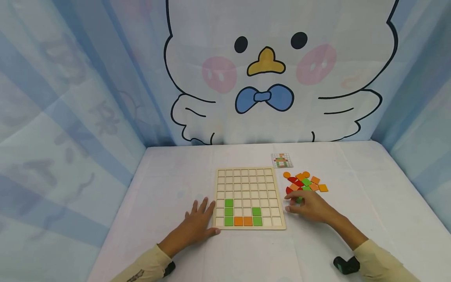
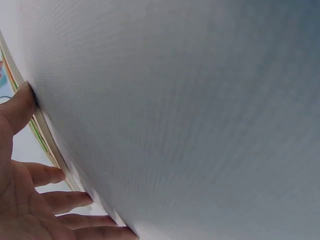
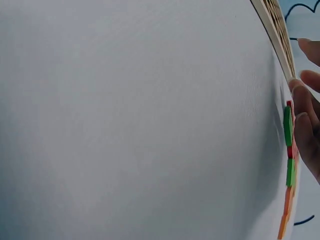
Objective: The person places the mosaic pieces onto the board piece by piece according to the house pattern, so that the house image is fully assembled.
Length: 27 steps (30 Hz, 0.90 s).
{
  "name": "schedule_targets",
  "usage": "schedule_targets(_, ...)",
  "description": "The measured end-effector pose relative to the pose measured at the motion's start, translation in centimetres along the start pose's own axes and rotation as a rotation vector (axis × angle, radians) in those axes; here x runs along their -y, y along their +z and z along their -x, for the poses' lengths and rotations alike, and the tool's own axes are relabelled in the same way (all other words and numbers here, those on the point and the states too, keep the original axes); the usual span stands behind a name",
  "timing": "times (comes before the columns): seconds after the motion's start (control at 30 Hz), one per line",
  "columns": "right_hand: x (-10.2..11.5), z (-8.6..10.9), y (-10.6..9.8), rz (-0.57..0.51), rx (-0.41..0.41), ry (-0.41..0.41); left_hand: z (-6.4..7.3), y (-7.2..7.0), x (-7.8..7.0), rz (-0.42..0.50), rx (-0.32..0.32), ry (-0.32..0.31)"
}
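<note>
A square wooden grid board (image 1: 262, 194) lies on the white table. Green square tiles (image 1: 229, 212) form a column at its lower left, with orange tiles (image 1: 243, 221) in the bottom row and more green tiles (image 1: 257, 212) to their right. My left hand (image 1: 198, 226) rests by the board's left edge, fingers spread, thumb at the lower left corner; the left wrist view shows fingertips against the rim. My right hand (image 1: 310, 205) hovers between the board's right edge and a loose pile of pieces (image 1: 305, 182), fingers bent, thumb apart. A green piece (image 3: 288, 126) is close to its fingertips.
A small pattern card (image 1: 282, 160) lies behind the board's far right corner. The pile mixes red, orange and green pieces, some round or half-round. A printed cloth (image 1: 260, 125) hangs along the table's back edge, and cloth (image 1: 116, 117) also hangs at the left.
</note>
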State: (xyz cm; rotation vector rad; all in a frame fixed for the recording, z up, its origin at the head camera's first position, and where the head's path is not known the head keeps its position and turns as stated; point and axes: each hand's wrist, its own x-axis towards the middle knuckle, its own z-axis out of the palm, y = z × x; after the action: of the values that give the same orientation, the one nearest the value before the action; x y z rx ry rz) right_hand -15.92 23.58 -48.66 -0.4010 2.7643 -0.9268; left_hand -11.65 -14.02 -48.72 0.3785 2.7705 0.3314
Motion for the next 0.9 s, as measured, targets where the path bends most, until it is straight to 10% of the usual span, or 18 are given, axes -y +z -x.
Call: schedule_targets(0.9,-2.4,0.2,-0.4,0.100,-0.163,0.134,0.1,-0.1,-0.1,-0.005,0.000,-0.001)
